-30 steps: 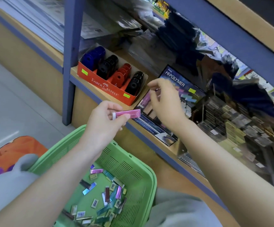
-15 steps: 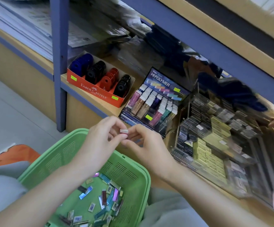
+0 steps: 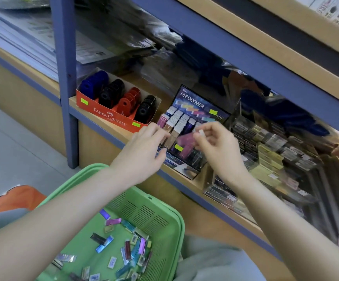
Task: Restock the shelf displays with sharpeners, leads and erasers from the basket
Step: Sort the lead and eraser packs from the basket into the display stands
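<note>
Currently, R hand (image 3: pixel 217 147), fingers pinching pink lead case (image 3: pixel 186 138) by cap, angles it over Hi-Polymer display (image 3: pixel 197 104), mid-frame, for slotting, I judge; L hand (image 3: pixel 142 149) fingers released, nearby.

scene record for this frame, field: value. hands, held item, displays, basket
left hand: holds nothing, fingers loosely extended at the display's left edge
right hand: pinches the pink case by its white end
pink case: blurred, in front of the display's rows
Hi-Polymer display: on the shelf, rows of cases
sharpener box: red, left of the display; blue, black and red sharpeners
basket: green, below the hands
loose cases: scattered on the basket floor
</note>
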Demonstrator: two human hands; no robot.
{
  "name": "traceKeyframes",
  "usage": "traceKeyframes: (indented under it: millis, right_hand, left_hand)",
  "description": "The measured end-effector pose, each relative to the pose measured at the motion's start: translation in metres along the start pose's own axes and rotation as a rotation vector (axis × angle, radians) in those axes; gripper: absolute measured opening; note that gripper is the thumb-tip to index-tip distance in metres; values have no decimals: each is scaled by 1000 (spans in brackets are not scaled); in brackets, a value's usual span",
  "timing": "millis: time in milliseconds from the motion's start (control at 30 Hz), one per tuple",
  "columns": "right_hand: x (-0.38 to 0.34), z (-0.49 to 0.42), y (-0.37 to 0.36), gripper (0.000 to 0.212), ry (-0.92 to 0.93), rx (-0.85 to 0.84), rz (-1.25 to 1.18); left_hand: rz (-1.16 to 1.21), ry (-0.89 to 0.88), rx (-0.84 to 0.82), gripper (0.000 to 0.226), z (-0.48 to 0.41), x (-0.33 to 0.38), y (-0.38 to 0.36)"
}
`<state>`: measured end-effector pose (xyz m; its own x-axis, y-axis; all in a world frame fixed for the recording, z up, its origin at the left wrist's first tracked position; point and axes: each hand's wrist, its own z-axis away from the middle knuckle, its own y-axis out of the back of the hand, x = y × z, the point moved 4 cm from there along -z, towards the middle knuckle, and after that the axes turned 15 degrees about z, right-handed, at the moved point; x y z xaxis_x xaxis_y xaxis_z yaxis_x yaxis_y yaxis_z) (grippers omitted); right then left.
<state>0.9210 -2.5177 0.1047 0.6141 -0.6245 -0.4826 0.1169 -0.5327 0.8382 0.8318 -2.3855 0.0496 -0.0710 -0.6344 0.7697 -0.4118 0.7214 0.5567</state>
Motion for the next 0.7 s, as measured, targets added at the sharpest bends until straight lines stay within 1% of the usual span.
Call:
traceKeyframes:
  millis: [100, 200, 333, 567, 633, 700]
  right_hand:
    - [-5, -28, 1, 7, 5, 96, -5]
    - [-13, -49, -11, 7, 39, 97, 16]
    - [-18, -67, -31, 7, 123, 37, 134]
    - [-23, -81, -50, 9, 203, -95, 302]
    - [-26, -86, -56, 11, 237, -161, 358]
    - [-28, -87, -65, 10, 283, -191, 445]
  left_hand:
    - [-149, 11, -36, 48, -15, -11, -4]
    - [-199, 22, -59, 51, -21, -22, -5]
    - [-245, -49, -64, 51, -23, -34, -3]
    - [-329, 15, -4, 57, -28, -79, 18]
    - [-353, 3, -1, 56, -30, -85, 20]
    - [-378, -18, -3, 53, -31, -87, 20]
